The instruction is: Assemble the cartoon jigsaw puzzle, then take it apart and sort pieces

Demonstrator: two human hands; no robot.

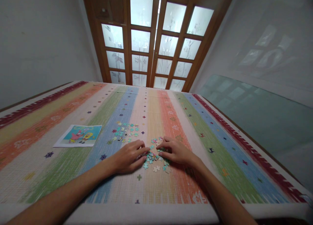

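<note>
Both my hands rest on a pile of small jigsaw pieces (153,160) on a striped, many-coloured cloth (171,120). My left hand (128,155) lies palm down at the pile's left side, fingers stretched toward the pieces. My right hand (175,151) lies at the pile's right side, fingers curled down onto the pieces; whether they pinch one is hidden. A second scatter of mostly teal pieces (125,131) lies just beyond my left hand.
A printed cartoon picture (78,135) lies flat on the cloth at the left. Wooden doors with frosted glass panes (154,39) stand behind the table. A glass surface (259,114) runs along the right wall. The cloth's near edge (151,212) is close to me.
</note>
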